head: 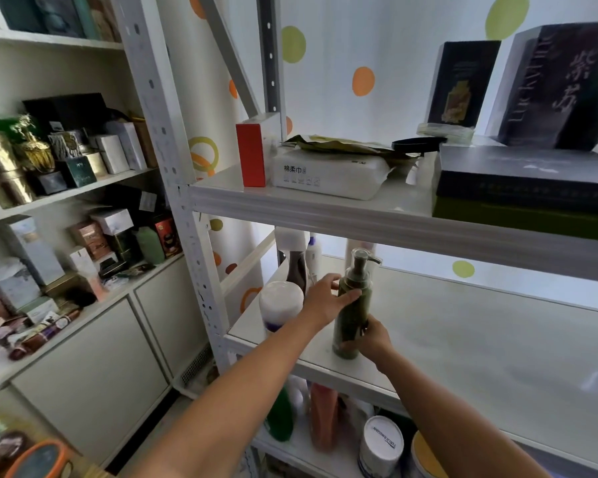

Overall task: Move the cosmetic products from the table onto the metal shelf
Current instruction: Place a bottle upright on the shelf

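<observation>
Fingers [366,326]: curling round the green pump bottle [351,307], right hand [376,342] low near its base, left hand [325,301] at its shoulder. Seating it upright on the metal shelf [463,339], near the front edge, beside the white-capped bottle [280,300]. Next, probably: releasing both grips without tipping it.

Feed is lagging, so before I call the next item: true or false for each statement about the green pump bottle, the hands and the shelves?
1. Both hands hold the green pump bottle. True: left hand up high, right hand lower down.
2. The bottle lies on its side. False: it is roughly upright, base on the middle shelf.
3. A white-capped bottle stands to its left. True.
4. The upper shelf is bare. False: it holds a red box, a tissue pack and dark boxes.
</observation>
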